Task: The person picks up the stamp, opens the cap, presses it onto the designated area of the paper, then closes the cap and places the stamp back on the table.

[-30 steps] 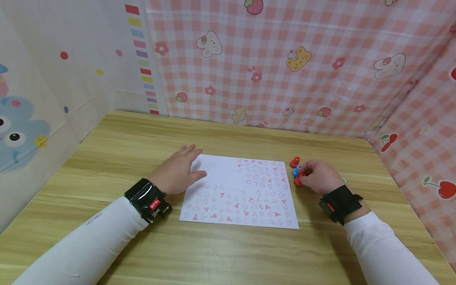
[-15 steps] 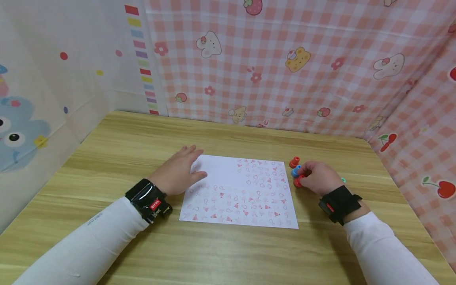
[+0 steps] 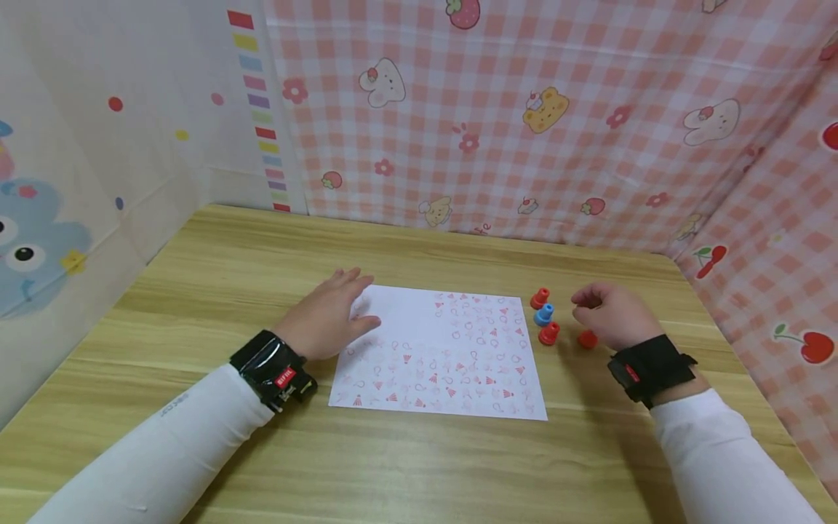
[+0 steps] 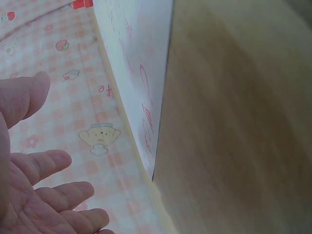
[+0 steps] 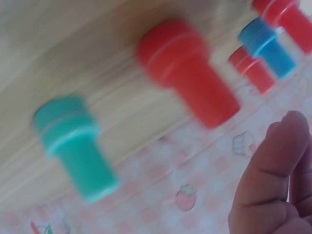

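My left hand (image 3: 327, 313), fingers spread, is at the left edge of a white paper sheet (image 3: 445, 378) covered with small red stamped prints. In the left wrist view its fingers hold nothing; whether they touch the sheet I cannot tell. Right of the sheet, two red stamps (image 3: 549, 333) and a blue stamp (image 3: 544, 315) stand upright in a row. My right hand (image 3: 615, 316), loosely curled and holding nothing, hovers by another red stamp (image 3: 588, 338). The right wrist view also has a green stamp (image 5: 75, 148), hidden behind the hand in the head view.
The wooden table (image 3: 393, 466) extends around the sheet. A pink checked cloth (image 3: 458, 109) hangs along the back and right. A white patterned cloth (image 3: 164, 87) borders the left side.
My right hand has let go of the nearest red stamp in the row, left it standing, and moved right. Another red stamp has come into view beneath it. The left hand stays put.
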Action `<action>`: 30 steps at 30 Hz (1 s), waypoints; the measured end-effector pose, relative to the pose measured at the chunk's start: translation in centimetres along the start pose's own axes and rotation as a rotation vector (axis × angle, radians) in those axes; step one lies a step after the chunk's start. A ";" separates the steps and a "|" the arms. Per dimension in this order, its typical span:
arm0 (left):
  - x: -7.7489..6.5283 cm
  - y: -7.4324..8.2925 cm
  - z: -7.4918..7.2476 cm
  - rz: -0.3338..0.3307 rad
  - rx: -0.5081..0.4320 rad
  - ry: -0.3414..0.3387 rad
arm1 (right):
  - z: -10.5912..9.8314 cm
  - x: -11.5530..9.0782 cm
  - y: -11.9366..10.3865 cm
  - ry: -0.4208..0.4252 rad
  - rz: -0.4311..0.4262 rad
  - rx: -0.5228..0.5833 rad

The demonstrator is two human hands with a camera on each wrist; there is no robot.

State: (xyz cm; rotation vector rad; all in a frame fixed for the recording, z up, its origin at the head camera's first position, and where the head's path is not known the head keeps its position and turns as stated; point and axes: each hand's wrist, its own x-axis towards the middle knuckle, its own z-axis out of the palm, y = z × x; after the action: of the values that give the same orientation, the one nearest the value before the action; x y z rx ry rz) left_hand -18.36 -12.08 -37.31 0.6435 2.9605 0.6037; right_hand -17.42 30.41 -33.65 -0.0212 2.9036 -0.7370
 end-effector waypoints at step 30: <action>0.0 0.4 0.2 0.000 0.004 0.011 | 0.3 0.1 2.5 -0.074 0.076 -0.087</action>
State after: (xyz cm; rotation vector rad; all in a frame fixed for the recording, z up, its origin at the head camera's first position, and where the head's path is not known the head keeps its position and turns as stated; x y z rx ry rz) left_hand -18.23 -11.72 -37.31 0.6421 2.9729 0.6041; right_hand -17.45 32.45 -35.07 0.0513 2.8462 -0.5845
